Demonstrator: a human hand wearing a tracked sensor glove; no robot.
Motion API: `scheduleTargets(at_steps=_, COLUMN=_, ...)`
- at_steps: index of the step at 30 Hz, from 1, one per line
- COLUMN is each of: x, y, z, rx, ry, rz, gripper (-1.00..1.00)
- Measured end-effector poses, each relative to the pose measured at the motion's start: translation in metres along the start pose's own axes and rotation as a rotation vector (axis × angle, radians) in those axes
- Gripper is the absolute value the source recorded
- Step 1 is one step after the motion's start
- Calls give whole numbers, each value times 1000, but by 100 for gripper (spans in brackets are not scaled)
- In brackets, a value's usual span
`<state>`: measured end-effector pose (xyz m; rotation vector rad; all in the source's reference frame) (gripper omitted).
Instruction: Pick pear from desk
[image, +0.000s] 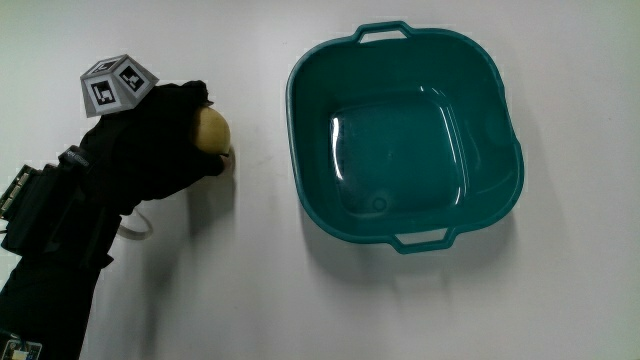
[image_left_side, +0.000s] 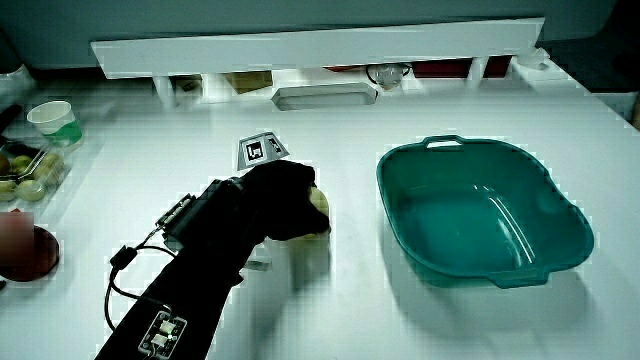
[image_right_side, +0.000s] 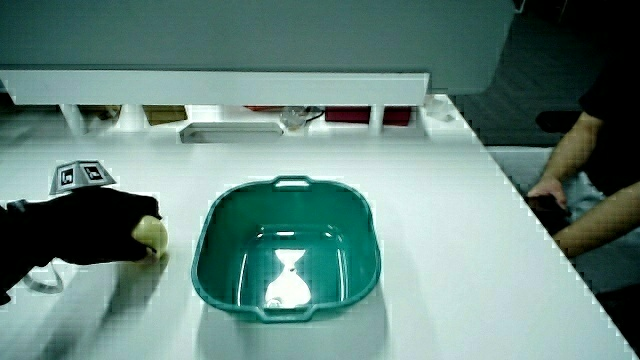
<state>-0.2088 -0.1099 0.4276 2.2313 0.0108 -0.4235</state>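
A yellow-green pear (image: 212, 130) rests on the white desk beside a teal basin (image: 405, 135). The black-gloved hand (image: 165, 135) lies over the pear with its fingers curled around it, so only part of the fruit shows. In both side views the pear (image_left_side: 319, 205) (image_right_side: 151, 234) peeks out from under the hand (image_left_side: 280, 200) (image_right_side: 100, 235). The patterned cube (image: 116, 84) sits on the back of the hand. The basin (image_left_side: 480, 210) (image_right_side: 285, 255) holds nothing.
A low white partition (image_left_side: 320, 45) runs along the desk's edge farthest from the person, with a grey tray (image_left_side: 322, 96) below it. A paper cup (image_left_side: 54, 120), a clear box of fruit (image_left_side: 25, 170) and a dark red bowl (image_left_side: 30, 252) stand at the desk's edge beside the forearm.
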Motion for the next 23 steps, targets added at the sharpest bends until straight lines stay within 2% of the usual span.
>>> scheduleTargets(at_steps=2, x=2, y=-4, z=1, rx=20, ry=16, rz=-13, gripper=85)
scheduleTargets(at_steps=5, x=0, y=-2, z=1, rx=30, ry=8, rz=-39, gripper=100)
scheduleTargets(at_steps=7, x=-7, y=4, z=2, rx=54, ry=4, rz=-79, gripper=100)
scheduleTargets(at_steps=8, x=-6, y=2, z=5, rx=64, ry=9, rz=-90, gripper=100)
scheduleTargets(at_steps=9, x=2, y=-8, z=10, rx=69, ry=16, rz=-75, gripper=100)
scheduleTargets(at_steps=11, x=3, y=-9, z=16, rx=101, ry=20, rz=-137, gripper=100)
scheduleTargets(at_steps=12, x=8, y=-15, z=20, rx=114, ry=24, rz=-150, gripper=100)
scheduleTargets(at_steps=15, x=30, y=-40, z=33, rx=111, ry=35, rz=-120, gripper=100)
scheduleTargets(at_steps=16, x=35, y=-43, z=36, rx=123, ry=45, rz=-138, gripper=100)
scheduleTargets(at_steps=17, x=41, y=-48, z=39, rx=122, ry=39, rz=-132, gripper=100)
scheduleTargets(at_steps=18, x=45, y=-50, z=40, rx=129, ry=26, rz=-157, gripper=100)
scheduleTargets(at_steps=19, x=52, y=-56, z=43, rx=123, ry=41, rz=-140, gripper=100)
scheduleTargets(at_steps=20, x=56, y=-57, z=44, rx=122, ry=19, rz=-147, gripper=100)
scheduleTargets(at_steps=22, x=66, y=-62, z=45, rx=96, ry=-33, rz=-118, gripper=100)
scheduleTargets(at_steps=23, x=72, y=-64, z=47, rx=108, ry=5, rz=-176, gripper=100)
